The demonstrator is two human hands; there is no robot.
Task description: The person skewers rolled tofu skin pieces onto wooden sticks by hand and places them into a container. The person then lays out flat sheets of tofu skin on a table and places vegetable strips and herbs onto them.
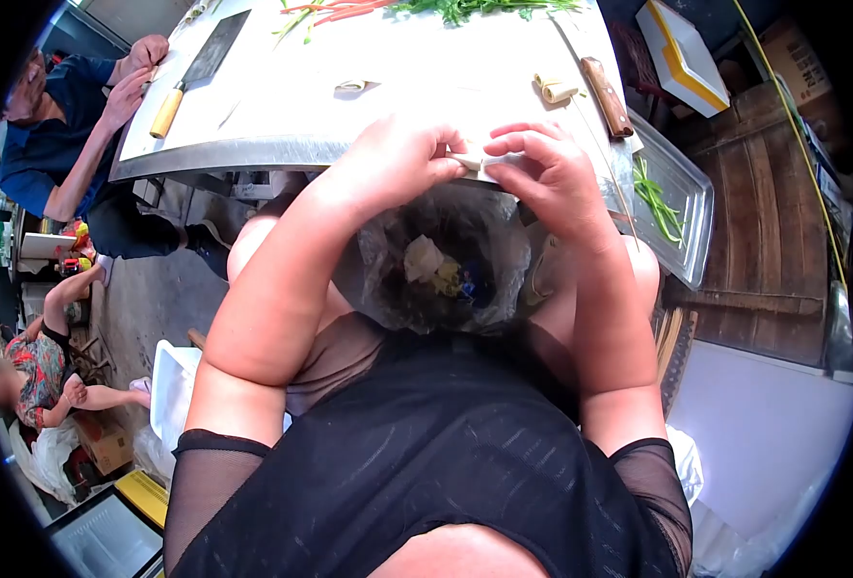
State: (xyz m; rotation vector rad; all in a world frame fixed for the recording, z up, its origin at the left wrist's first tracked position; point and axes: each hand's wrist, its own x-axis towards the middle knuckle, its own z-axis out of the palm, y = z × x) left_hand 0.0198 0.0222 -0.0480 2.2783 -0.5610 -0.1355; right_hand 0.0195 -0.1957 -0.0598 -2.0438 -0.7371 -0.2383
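Note:
My left hand [409,159] is closed at the table's front edge, thumb and fingers pinching a small pale rolled sheet [467,160]. Close by on the right, my right hand [554,178] is curved, its thumb and forefinger apart beside the roll's right end; whether a fingertip touches it I cannot tell. Beyond my hands lies a similar pale roll [351,86]. More beige rolls [556,89] rest near the right edge, beside a knife with a brown wooden handle [607,96].
The white table [282,106] has a metal edge. Green leaves [465,10] and red strips [354,10] lie at its far side, a cleaver [216,48] at left. Below is a lined bin [378,265]; at right, a metal tray [698,217]. A co-worker [60,144] sits left, another person [46,376] behind.

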